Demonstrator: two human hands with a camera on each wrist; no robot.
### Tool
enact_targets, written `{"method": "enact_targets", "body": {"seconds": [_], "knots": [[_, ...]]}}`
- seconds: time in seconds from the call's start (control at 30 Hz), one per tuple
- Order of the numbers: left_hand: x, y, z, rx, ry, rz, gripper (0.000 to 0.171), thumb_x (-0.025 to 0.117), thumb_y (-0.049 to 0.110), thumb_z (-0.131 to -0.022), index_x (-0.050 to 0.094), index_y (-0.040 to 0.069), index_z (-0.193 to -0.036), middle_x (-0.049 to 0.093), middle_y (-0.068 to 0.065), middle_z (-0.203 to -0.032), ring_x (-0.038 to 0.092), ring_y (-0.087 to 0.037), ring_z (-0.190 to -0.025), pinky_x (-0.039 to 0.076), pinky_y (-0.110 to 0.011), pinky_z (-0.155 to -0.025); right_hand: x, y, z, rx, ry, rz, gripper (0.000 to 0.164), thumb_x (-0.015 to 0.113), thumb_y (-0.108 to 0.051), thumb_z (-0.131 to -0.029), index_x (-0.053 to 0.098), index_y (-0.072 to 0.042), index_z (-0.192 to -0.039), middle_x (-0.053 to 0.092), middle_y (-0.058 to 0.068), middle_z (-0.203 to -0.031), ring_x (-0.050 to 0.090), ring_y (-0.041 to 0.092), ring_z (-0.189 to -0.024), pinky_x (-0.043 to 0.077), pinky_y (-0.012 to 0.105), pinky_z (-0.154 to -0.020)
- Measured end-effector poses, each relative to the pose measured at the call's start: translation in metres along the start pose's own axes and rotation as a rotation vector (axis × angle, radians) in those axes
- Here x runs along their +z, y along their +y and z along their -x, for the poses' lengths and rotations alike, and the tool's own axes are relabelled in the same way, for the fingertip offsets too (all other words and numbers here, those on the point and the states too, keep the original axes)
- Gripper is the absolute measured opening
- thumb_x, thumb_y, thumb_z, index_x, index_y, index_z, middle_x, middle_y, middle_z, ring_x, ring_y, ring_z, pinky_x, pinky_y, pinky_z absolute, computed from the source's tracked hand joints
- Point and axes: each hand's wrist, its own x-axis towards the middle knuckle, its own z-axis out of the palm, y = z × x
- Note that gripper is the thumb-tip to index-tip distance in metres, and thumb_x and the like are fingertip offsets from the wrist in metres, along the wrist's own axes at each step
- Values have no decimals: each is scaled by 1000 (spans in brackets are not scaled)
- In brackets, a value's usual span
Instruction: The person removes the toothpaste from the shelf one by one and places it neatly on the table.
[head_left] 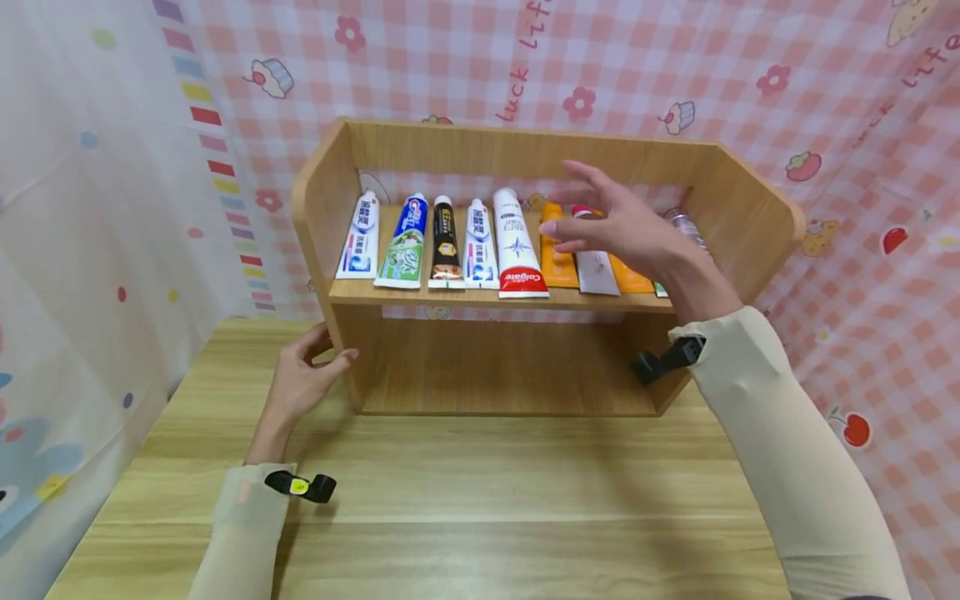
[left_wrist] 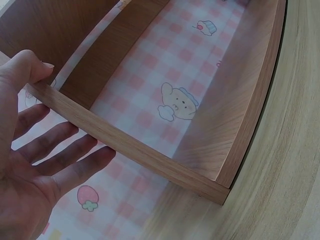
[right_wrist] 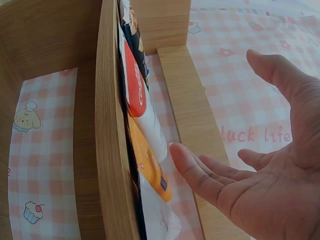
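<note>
And here's the back wall (head_left: 450, 50), all pink-and-white checked cloth, cupcakes (head_left: 272, 79) and pink flowers (head_left: 579, 104) dotted over it, with the lettering "luck life" (head_left: 517, 83) climbing sideways! Along its left edge runs a column of coloured blocks (head_left: 206, 116), red, yellow, blue and purple. Swing left: white cloth (head_left: 82, 233) hangs there, lightly creased, sprinkled with coloured spots. Over to the right, more checks slant inward, bearing a bright red cherry (head_left: 856, 430). Below, a pale wooden tabletop (head_left: 465, 508) shows crosswise grain, evenly lit, soft shadow falling toward its right.
</note>
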Motion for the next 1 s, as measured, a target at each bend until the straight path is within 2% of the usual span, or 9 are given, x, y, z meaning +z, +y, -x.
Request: {"method": "enact_targets", "body": {"seconds": [0.13, 0.23, 0.37, 0.57, 0.83, 1.0], "knots": [[-1, 0, -1, 6, -3, 5, 55, 71, 18, -96, 54, 7, -147, 60, -20, -143, 57, -34, -128, 54, -10, -87, 3, -3, -10, 57, -23, 40, 105, 79, -42, -88, 8, -36, -165, 34, 3, -165, 67, 30, -120, 47, 48, -115], [-1, 0, 0, 4, -3, 9, 55, 71, 17, -96, 54, 7, -147, 60, -21, -143, 56, -35, -128, 55, -11, -87, 7, -5, -18, 93, -47, 30, 106, 80, -40, -88, 8, -34, -165, 34, 4, -165, 65, 30, -122, 48, 47, -115], [-2, -1, 1, -4, -4, 13, 56, 70, 17, -96, 53, 6, -148, 58, -21, -144, 56, -36, -129, 54, -10, -88, 13, -8, -27, 111, -72, 3, 105, 81, -33, -88, 10, -28, -165, 35, 8, -164, 62, 29, -124, 57, 42, -104], [-3, 0, 2, -11, -6, 14, 57, 71, 19, -96, 52, 7, -149, 58, -21, -145, 55, -36, -130, 54, -10, -88, 19, -15, -36, 157, -66, 153, 103, 80, -37, -88, 13, -27, -165, 34, 8, -165, 63, 26, -119, 59, 38, -98], [-2, -1, 1, -6, -12, 3, 59, 70, 19, -97, 50, 8, -151, 56, -20, -149, 55, -37, -132, 55, -12, -90, 28, -21, -45, 189, -41, 285, 105, 80, -34, -89, 10, -22, -166, 37, 11, -163, 70, 30, -99, 56, 40, -101], [0, -1, 0, 2, -7, 5, 59, 71, 18, -96, 50, 7, -150, 56, -22, -148, 56, -38, -131, 55, -13, -89, 33, -22, -50, 193, -21, 360, 103, 80, -33, -89, 13, -18, -165, 45, 15, -158, 65, 30, -109, 58, 41, -100]]}}
